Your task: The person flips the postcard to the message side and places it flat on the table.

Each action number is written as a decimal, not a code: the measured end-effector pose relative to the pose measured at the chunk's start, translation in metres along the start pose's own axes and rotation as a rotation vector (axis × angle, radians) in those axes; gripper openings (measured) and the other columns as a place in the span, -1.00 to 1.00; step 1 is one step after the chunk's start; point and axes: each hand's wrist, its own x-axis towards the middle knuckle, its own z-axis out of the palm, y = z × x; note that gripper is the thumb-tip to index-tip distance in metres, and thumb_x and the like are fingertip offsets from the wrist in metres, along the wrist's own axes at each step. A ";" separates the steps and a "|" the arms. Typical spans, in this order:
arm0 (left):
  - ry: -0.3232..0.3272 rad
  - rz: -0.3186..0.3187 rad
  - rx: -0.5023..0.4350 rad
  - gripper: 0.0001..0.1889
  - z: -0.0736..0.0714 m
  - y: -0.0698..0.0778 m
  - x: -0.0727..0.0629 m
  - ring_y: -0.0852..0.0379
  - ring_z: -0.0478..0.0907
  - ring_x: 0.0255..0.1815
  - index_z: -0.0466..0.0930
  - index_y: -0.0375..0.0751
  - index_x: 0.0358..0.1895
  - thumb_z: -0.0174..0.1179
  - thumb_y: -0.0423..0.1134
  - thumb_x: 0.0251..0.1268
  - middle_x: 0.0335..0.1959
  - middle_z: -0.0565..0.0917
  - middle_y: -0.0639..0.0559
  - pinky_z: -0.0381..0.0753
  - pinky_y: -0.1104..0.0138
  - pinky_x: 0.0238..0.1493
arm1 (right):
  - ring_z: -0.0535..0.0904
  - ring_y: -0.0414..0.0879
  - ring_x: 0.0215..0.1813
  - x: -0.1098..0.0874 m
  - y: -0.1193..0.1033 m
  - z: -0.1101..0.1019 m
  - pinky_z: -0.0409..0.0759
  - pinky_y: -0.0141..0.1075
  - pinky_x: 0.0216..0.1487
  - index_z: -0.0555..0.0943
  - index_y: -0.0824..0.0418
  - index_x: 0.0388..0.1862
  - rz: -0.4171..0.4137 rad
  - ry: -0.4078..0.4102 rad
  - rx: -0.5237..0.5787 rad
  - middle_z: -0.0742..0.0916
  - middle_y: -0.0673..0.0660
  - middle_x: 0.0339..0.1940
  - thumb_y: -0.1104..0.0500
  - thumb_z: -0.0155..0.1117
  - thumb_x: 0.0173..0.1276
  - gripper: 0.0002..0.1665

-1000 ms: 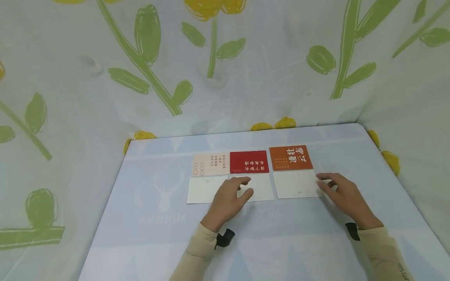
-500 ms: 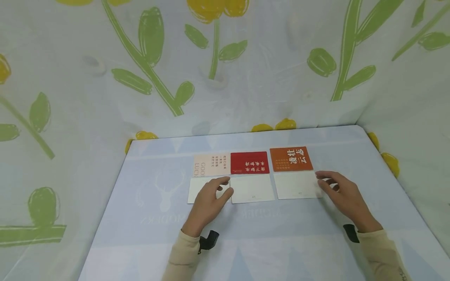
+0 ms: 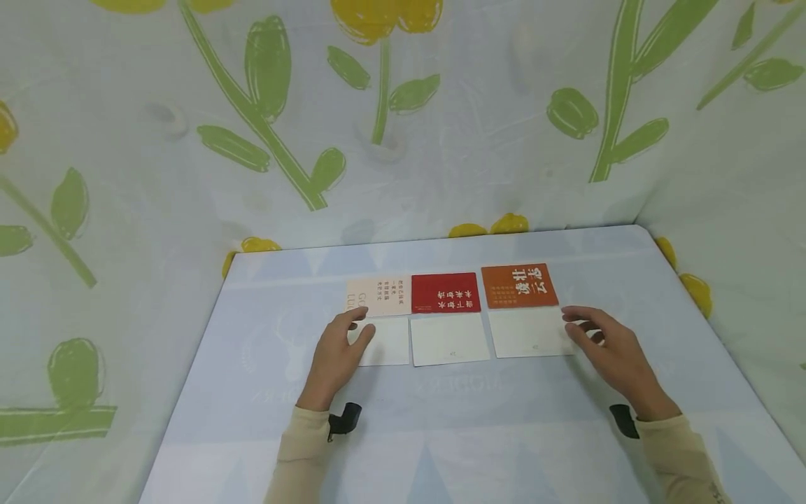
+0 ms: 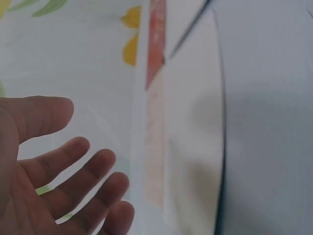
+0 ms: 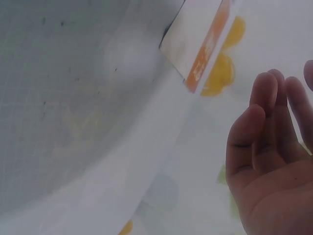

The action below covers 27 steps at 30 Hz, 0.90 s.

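Note:
Two rows of cards lie flat on the table. The far row has a pale pink card (image 3: 384, 294), a red card (image 3: 445, 292) and an orange card (image 3: 519, 285), all with printed characters. Below them are a left white card (image 3: 388, 343), a middle white card (image 3: 450, 339) and a right white card (image 3: 529, 332). My left hand (image 3: 332, 358) holds nothing and covers the left end of the left white card, fingers loosely bent. Beside the right white card's right edge, my right hand (image 3: 616, 357) is relaxed, holding nothing; whether it touches the card I cannot tell.
The pale blue table (image 3: 491, 441) bears faint printed patterns. Behind it and along both sides hangs a white cloth (image 3: 466, 161) with green stems and yellow flowers. A black wrist mount (image 3: 345, 418) sits at the left cuff, and another black mount (image 3: 624, 421) at the right.
My left hand has moved left, from over the middle white card to the left end of the left one, uncovering the middle card. My right hand stays nearly in place.

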 end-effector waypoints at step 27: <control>-0.022 0.021 0.257 -0.44 -0.019 -0.045 0.041 -0.19 0.33 0.43 0.40 -0.16 0.45 0.23 -0.10 0.45 0.41 0.44 -0.18 0.31 -0.03 0.42 | 0.47 0.09 0.15 0.027 -0.035 0.046 0.50 0.07 0.02 0.41 0.21 0.43 -0.095 -0.072 0.102 0.60 0.24 0.23 0.21 0.41 0.38 -0.32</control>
